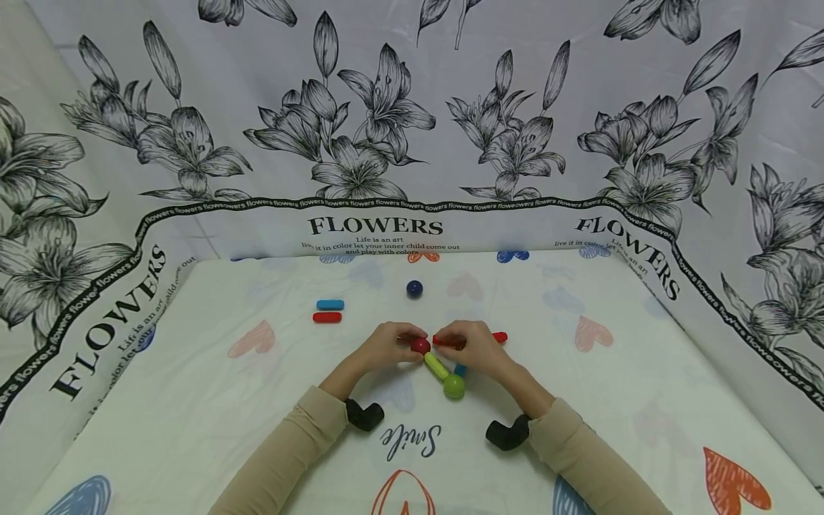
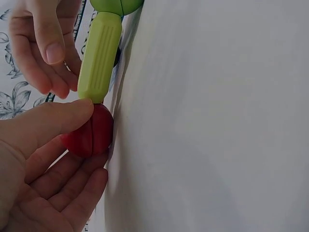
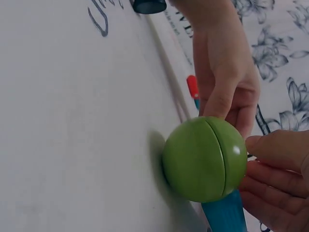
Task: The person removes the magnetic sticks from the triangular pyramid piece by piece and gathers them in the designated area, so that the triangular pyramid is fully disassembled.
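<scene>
The left hand (image 1: pixel 389 346) pinches a red ball (image 1: pixel 420 346); the right hand (image 1: pixel 475 347) arches at a red rod (image 1: pixel 437 340) (whether gripping, I cannot tell).

Mid-frame, the left fingers (image 1: pixel 405 328) and right fingers (image 1: pixel 453 330) block the way, the glossy red ball (image 1: pixel 420 346) between them; the ribbed lime-green stick (image 1: pixel 437 367) and smooth green ball (image 1: pixel 454 387) stand just below. A hand could pass over the cloth-covered bench (image 1: pixel 193 400) at far left or right, or between the fingers and the dark-blue ball (image 1: pixel 415 289).
</scene>
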`<action>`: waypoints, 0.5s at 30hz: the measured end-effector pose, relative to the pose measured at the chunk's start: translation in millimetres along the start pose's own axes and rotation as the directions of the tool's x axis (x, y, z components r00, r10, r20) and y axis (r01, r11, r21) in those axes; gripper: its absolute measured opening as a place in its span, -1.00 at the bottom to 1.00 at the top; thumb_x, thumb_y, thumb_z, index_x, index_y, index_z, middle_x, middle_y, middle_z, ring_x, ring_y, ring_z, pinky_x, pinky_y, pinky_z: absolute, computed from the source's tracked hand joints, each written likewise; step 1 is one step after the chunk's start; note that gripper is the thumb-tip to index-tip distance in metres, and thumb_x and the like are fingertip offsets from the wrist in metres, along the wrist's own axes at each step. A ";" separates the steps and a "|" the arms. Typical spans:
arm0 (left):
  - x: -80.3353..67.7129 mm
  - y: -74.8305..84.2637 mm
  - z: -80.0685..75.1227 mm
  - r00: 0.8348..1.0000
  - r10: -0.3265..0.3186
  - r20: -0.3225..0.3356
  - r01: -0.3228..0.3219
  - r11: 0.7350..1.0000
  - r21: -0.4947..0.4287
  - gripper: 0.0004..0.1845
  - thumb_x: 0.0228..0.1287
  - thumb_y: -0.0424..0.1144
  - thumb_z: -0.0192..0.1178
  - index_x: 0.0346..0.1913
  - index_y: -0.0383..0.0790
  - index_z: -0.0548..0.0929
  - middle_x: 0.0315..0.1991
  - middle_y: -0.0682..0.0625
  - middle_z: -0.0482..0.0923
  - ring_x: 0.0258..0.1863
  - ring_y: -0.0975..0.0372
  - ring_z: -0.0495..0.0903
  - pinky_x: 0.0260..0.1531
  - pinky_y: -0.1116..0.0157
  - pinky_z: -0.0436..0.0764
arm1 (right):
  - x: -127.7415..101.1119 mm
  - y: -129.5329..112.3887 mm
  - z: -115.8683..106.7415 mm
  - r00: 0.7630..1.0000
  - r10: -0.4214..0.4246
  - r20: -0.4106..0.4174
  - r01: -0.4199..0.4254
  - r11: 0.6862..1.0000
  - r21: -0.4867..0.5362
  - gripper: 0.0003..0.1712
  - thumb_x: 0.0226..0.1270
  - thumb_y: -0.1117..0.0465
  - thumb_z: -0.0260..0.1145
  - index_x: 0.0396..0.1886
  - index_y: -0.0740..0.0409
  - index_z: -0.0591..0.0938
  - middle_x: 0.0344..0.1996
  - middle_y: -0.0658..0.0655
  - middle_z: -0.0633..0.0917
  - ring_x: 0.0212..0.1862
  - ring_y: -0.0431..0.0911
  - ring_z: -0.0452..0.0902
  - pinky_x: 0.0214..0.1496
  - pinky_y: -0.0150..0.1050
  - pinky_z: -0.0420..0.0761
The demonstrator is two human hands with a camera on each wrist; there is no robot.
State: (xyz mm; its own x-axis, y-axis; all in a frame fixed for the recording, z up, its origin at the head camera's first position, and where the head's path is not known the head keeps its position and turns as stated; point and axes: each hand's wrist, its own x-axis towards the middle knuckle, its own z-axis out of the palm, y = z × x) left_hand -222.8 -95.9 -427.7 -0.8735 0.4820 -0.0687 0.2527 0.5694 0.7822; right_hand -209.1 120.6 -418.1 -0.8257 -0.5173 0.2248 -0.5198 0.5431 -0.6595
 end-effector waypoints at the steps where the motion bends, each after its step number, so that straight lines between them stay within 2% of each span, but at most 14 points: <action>1: -0.1 -0.2 -0.1 1.000 0.005 -0.001 -0.005 1.000 0.002 -0.60 0.14 -0.30 0.36 0.07 -0.27 0.63 0.03 -0.17 0.66 0.06 0.08 0.63 0.17 0.16 0.62 | -1.0 -1.3 0.9 1.000 -0.001 0.000 0.001 1.000 0.004 -0.74 0.17 0.27 0.42 -0.14 0.26 0.72 -0.23 0.18 0.79 -0.22 -0.06 0.69 -0.12 -0.28 0.73; 4: -0.5 -0.5 -0.3 1.000 0.024 -0.004 -0.024 1.000 0.008 -0.60 0.13 -0.30 0.37 0.06 -0.29 0.63 0.03 -0.18 0.67 0.05 0.07 0.64 0.16 0.15 0.62 | -3.9 -5.2 4.5 1.000 0.011 -0.008 -0.011 1.000 0.005 -0.73 0.15 0.25 0.43 -0.15 0.26 0.72 -0.24 0.18 0.79 -0.21 -0.05 0.71 -0.12 -0.27 0.73; 10: -0.6 -0.8 -0.2 0.999 0.031 -0.012 -0.031 0.999 0.007 -0.60 0.12 -0.31 0.37 0.05 -0.31 0.64 0.03 -0.19 0.66 0.05 0.05 0.64 0.16 0.14 0.62 | -6.2 -14.4 12.6 0.990 0.142 0.024 -0.143 0.989 0.043 -0.73 0.13 0.21 0.45 -0.15 0.18 0.73 -0.22 0.13 0.78 -0.17 -0.09 0.68 -0.06 -0.25 0.73; 15: 0.4 -2.3 0.2 0.999 0.026 -0.020 -0.025 1.000 0.011 -0.62 0.11 -0.33 0.37 0.04 -0.29 0.65 0.03 -0.17 0.67 0.04 0.07 0.65 0.15 0.16 0.63 | -5.7 -17.3 19.3 0.982 0.189 0.022 -0.191 0.980 0.064 -0.77 0.13 0.24 0.45 -0.19 0.18 0.74 -0.28 0.12 0.78 -0.23 -0.13 0.67 -0.12 -0.31 0.72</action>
State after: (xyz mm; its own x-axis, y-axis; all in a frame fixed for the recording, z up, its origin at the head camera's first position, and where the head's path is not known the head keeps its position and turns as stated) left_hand -223.7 -97.0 -429.7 -0.8748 0.4831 -0.0363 0.2794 0.5644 0.7768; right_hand -191.2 101.4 -421.8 -0.9042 -0.4197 0.0797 -0.3379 0.5884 -0.7346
